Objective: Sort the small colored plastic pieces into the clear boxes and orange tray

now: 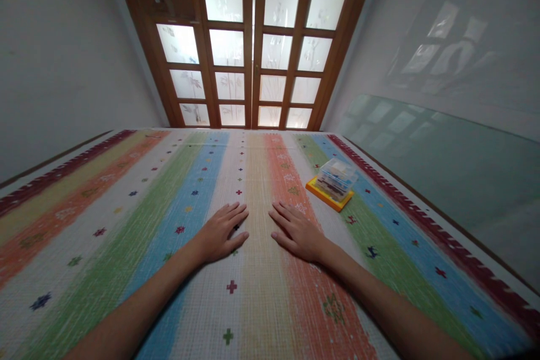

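Observation:
My left hand (223, 232) lies palm down on a striped, patterned mat (257, 270), its fingers stretched out and holding nothing. Opposite it, my right hand (298, 232) also rests flat on the mat with fingers extended. A narrow gap on the cream stripe separates the two hands. Beyond my right hand, to the right, sits a small clear plastic box (337, 173) on a yellow-orange base (329, 196). Some dark and light contents show through its walls, but I cannot make out what they are. Neither hand touches the box.
Wooden doors (253, 50) with frosted glass panes stand at the far end of the mat. A white wall (63, 56) rises on the left. On the right, a wall with a pale green glossy panel (442, 157) runs along the mat's edge.

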Tool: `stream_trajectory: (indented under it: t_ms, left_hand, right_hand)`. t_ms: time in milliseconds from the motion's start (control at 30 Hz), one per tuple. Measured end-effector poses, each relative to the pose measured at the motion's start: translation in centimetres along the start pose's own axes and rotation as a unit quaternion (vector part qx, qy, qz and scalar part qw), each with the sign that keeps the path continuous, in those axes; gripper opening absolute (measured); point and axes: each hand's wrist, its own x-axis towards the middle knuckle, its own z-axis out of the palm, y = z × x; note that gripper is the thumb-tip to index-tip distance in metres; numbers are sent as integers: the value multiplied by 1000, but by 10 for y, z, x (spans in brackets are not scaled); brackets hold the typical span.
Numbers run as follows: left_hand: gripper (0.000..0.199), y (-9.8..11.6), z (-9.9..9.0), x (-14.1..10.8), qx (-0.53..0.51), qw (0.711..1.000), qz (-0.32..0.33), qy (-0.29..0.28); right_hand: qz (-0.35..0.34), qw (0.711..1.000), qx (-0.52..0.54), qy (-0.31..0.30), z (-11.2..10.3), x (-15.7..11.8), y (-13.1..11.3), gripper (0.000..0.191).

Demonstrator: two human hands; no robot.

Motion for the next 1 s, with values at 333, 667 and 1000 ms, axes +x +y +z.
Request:
stream_trajectory:
  t_ms: [333, 667, 1000]
  left_hand:
    - [58, -5, 5, -1, -13, 1000, 6, 17]
    - [59, 0, 0, 1, -2, 1000, -4, -3]
    - [59, -1, 2, 0, -7, 1000, -3, 2]
  right_hand:
    - [-8, 1000, 4, 12, 1, 0, -1, 57]
    - [-16, 1000, -3, 19, 3, 0, 1, 56]
    - [-5, 1000, 4, 9, 2, 0, 0, 56]
